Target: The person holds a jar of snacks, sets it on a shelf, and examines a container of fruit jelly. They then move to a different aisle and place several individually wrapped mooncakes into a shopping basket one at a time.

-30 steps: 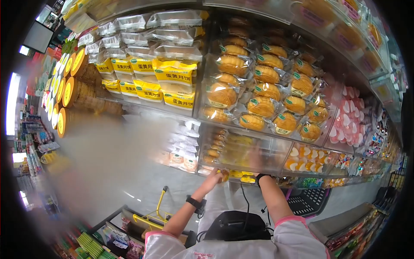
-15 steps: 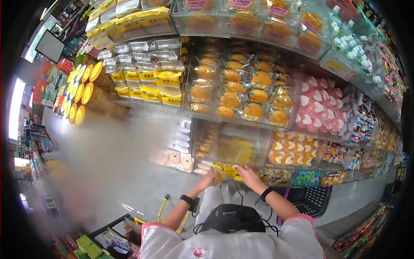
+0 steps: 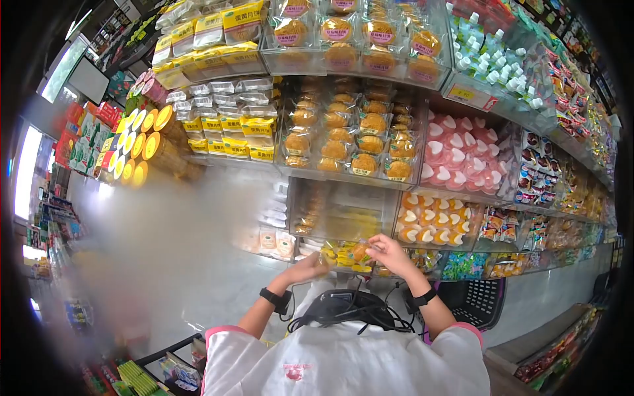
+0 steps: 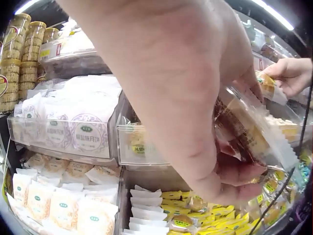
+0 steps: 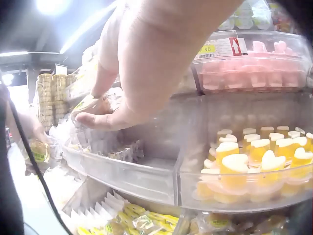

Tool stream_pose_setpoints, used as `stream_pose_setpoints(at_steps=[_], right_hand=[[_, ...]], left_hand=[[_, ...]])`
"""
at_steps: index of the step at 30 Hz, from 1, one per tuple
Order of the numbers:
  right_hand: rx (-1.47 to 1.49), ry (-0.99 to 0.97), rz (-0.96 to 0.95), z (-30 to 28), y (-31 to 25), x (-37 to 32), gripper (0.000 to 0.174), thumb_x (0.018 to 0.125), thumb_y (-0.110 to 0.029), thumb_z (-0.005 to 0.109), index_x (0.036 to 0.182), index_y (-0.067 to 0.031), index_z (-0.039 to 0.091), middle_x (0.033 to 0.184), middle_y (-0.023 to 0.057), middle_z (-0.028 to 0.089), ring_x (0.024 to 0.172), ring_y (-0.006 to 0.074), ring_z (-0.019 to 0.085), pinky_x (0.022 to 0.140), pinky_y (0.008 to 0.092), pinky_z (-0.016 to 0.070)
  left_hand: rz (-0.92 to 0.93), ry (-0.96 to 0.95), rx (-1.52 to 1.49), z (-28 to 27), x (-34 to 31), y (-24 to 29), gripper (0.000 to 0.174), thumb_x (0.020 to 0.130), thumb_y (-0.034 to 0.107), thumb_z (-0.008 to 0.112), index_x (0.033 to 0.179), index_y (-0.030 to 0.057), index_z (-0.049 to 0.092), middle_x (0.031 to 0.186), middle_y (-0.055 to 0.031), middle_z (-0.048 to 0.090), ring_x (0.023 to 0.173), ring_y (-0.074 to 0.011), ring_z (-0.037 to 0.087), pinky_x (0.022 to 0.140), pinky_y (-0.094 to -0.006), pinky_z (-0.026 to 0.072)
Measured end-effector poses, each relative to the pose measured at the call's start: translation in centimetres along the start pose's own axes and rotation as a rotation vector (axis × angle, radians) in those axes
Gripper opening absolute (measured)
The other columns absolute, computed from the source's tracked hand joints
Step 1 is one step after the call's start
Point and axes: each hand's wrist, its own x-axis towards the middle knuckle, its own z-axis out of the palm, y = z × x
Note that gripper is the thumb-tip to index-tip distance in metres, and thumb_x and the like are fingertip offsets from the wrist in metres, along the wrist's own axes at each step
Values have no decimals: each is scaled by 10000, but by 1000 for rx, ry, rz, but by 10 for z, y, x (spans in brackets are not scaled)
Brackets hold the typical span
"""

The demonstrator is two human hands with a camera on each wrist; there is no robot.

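My left hand [image 3: 310,267] grips a clear-wrapped pastry [image 4: 244,127], its fingers curled around the packet in the left wrist view. To the right, my right hand [image 3: 391,256] pinches a round golden mooncake in a clear wrapper [image 3: 360,251] between thumb and fingers. In the right wrist view, part of that mooncake packet [image 5: 93,104] shows beyond the fingertips. Both hands are over a low bin of yellow-wrapped packets [image 4: 210,210]. Just behind them stands a clear bin [image 5: 122,171] with wrapped pastries along its left side.
Heart-topped orange jelly cups [image 3: 432,218] fill the neighbouring bin, with pink ones [image 3: 462,152] above. Mooncakes [image 3: 337,132] and yellow egg-yolk mooncake packets [image 3: 231,129] line higher shelves. A black basket [image 3: 472,303] stands at the lower right. A cable [image 4: 279,196] hangs across the left wrist view.
My right hand has come from the clear bin to the low bin, then lifted with a mooncake in its fingers. The left hand has shifted slightly left with its packet. The head view has moved.
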Motion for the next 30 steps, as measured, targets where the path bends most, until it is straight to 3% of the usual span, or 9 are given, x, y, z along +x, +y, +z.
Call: stream_pose_setpoints(at_steps=[5,8,9,16,20,24,25,27,30], right_hand=[[-77,103,-44,0,-4,19,296,899,-59,540,1161,61,470,1046,120,586,921,160,597,758,282,541],[180,110,52,3,-10,40,314,879,-55,570,1124,111,466,1069,151,564,946,184,586,765,326,560],[288,51,108,5,-19,47,260,876,-30,558,1085,106,482,1054,142,559,930,200,593,825,360,548],[401,104,227,16,-30,121,192,864,24,501,1049,29,450,996,112,560,912,223,593,944,439,480],[-9,210,253,-2,-16,178,257,828,-68,598,1051,-59,470,868,35,519,749,135,541,712,334,502],[-291,400,63,-87,128,282,456,768,-162,675,1175,-41,509,1060,81,578,1008,205,522,836,324,429],[-268,568,127,-45,67,259,506,792,-171,678,1237,-29,486,1211,80,533,1033,193,481,895,291,365],[-370,669,211,-26,42,252,543,772,-185,700,1245,-30,483,1266,78,503,1064,188,467,918,280,353],[-298,714,210,-63,99,284,539,782,-230,678,1240,-20,485,1276,88,505,1057,172,474,916,275,360]], left_hand=[[-60,109,184,-10,27,-65,572,825,425,616,1092,-51,446,859,-136,605,729,-191,601,683,-294,482],[-148,94,291,-21,9,-51,592,813,475,602,1044,-55,472,876,-171,623,761,-236,619,708,-331,482],[-189,28,243,-27,0,-38,648,795,468,554,1076,-108,459,1036,-319,577,1007,-384,576,857,-404,444],[-185,154,249,-45,-10,-73,611,797,436,558,1115,-75,457,1065,-308,572,1018,-408,559,868,-425,441],[-188,249,255,-54,-24,-82,656,806,461,566,1181,-55,413,995,-290,601,943,-399,588,810,-422,461],[-285,268,221,-59,-33,-100,599,816,441,544,1143,-45,422,998,-294,596,954,-423,571,816,-451,453],[-314,277,208,-60,-36,-103,580,820,432,538,1133,-42,425,1000,-294,595,956,-428,567,817,-456,451],[-353,299,181,-60,-45,-110,548,828,416,526,1120,-37,429,1003,-294,592,959,-436,561,817,-464,449],[-398,330,168,-65,-65,-127,519,837,396,511,1118,-32,430,1005,-293,591,960,-441,557,817,-468,448]])
